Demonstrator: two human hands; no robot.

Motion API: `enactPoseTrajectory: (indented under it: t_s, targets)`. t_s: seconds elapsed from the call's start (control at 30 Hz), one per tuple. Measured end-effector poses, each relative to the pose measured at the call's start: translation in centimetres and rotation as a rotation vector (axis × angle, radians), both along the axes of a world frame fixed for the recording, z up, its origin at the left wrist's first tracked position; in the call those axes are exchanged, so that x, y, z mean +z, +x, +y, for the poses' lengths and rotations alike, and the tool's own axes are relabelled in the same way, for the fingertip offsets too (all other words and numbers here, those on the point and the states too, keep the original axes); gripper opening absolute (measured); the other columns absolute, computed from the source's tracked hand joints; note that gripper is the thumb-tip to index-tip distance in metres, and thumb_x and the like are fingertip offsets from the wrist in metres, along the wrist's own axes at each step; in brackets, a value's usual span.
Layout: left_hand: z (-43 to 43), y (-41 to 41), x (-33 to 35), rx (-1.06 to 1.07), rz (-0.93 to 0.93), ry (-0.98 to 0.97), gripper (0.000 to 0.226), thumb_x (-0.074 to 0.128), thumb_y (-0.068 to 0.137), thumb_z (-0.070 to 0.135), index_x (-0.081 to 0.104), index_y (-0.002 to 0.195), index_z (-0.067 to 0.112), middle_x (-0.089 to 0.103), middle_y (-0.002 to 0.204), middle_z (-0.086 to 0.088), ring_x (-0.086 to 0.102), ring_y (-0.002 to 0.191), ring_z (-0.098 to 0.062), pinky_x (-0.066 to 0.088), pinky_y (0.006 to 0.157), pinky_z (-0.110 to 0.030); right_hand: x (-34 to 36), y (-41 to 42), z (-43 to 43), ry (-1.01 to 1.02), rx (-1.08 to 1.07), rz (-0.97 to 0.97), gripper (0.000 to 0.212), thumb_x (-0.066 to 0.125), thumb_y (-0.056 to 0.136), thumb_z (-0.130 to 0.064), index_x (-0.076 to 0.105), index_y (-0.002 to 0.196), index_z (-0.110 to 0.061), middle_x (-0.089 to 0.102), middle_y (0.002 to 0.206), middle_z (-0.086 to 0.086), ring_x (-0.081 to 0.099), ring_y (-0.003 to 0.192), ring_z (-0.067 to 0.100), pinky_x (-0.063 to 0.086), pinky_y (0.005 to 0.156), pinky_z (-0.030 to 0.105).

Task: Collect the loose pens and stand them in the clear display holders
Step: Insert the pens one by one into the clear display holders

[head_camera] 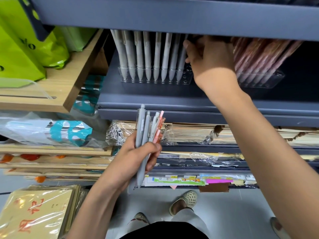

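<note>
Head view: a bundle of loose pens (146, 133) is held upright in the left hand (138, 159), in front of the lower shelves and below the display shelf (155, 99). The bundle is made up of several matte grey pens with clips and a few pale pink ones, one of them with a patterned clear clip; the fingers are curled round the barrels near mid-length, with the click ends fanned out above and the tips pointing down past the palm. On the display shelf a clear holder (124, 78) is filled with rows of grey pens (148, 56) standing tip-down and leaning slightly outward toward the top. A few open holes are seen at its right end, just beside the last grey pen. The right hand (208, 56) is raised to that end of the holder, back of the hand toward the camera, thumb next to the outermost grey pen; its fingers are hidden under the lip of the upper shelf (172, 16), so whether anything is held cannot be told. To the right, partly covered by the wrist, a second clear holder (269, 80) is packed with pink pens (255, 54). The tops of all standing pens are cut off by the upper shelf's front lip, so little headroom is left above them. A bare strip of shelf is left in front of both holders. Green bags (20, 49) are stacked on a wooden shelf (65, 83) close to the left.
</note>
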State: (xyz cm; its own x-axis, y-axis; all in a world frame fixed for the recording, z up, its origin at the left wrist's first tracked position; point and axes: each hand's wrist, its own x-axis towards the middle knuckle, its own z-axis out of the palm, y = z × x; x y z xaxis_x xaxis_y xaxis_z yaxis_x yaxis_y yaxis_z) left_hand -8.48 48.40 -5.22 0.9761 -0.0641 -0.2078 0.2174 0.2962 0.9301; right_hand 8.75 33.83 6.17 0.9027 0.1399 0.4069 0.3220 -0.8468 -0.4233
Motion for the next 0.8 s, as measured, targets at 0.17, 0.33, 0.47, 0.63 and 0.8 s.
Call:
enactPoseTrajectory:
  t_s: [0.17, 0.33, 0.47, 0.63, 0.8]
  targets:
    - [0.3, -0.1, -0.1, -0.019, 0.001, 0.022, 0.042, 0.072, 0.065, 0.027, 0.053, 0.091, 0.0, 0.052, 0.065, -0.011, 0.041, 0.04, -0.016, 0.035, 0.039, -0.023, -0.1, 0.0, 0.0, 0.074, 0.011, 0.043, 0.045, 0.044, 0.099, -0.044, 0.06, 0.118, -0.007, 0.068, 0.113, 0.013, 0.059, 0.111, 0.032, 0.042, 0.1, 0.036]
    - [0.4, -0.3, 0.1, -0.006, -0.008, 0.011, 0.038, 0.071, 0.064, 0.026, 0.052, 0.086, 0.001, 0.051, 0.065, -0.012, 0.039, 0.039, -0.016, 0.034, 0.039, -0.021, -0.5, -0.5, -0.2, 0.234, 0.055, 0.073, 0.032, 0.054, 0.095, -0.038, 0.063, 0.11, -0.012, 0.073, 0.097, 0.005, 0.065, 0.1, 0.026, 0.048, 0.092, 0.037]
    - [0.4, -0.7, 0.3, -0.015, -0.018, 0.029, 0.036, 0.071, 0.064, 0.026, 0.051, 0.081, 0.0, 0.045, 0.066, -0.018, 0.037, 0.04, -0.019, 0.032, 0.039, -0.022, -1.3, -2.3, -0.9, 0.485, 0.113, 0.028, 0.024, 0.06, 0.091, -0.028, 0.059, 0.111, -0.016, 0.07, 0.086, 0.002, 0.067, 0.083, 0.021, 0.053, 0.081, 0.04]
    - [0.6, -1.3, 0.5, -0.076, -0.049, 0.051, 0.02, 0.068, 0.07, 0.019, 0.054, 0.079, 0.009, 0.054, 0.065, -0.01, 0.04, 0.04, -0.017, 0.035, 0.039, -0.021, -2.7, -6.6, -1.6, 0.674, 0.26, 0.154, 0.014, 0.059, 0.084, -0.017, 0.064, 0.09, -0.029, 0.072, 0.079, -0.003, 0.069, 0.07, 0.015, 0.057, 0.069, 0.04]
    - [0.2, -1.6, 0.4, -0.1, -0.052, 0.026, 0.009, 0.069, 0.067, 0.022, 0.061, 0.072, 0.021, 0.053, 0.065, -0.01, 0.038, 0.04, -0.017, 0.034, 0.041, -0.022, -4.6, -10.0, -2.2, 0.645, 0.51, 0.464, 0.008, 0.068, 0.088, -0.016, 0.073, 0.092, -0.01, 0.074, 0.088, 0.006, 0.067, 0.074, 0.019, 0.054, 0.062, 0.028]
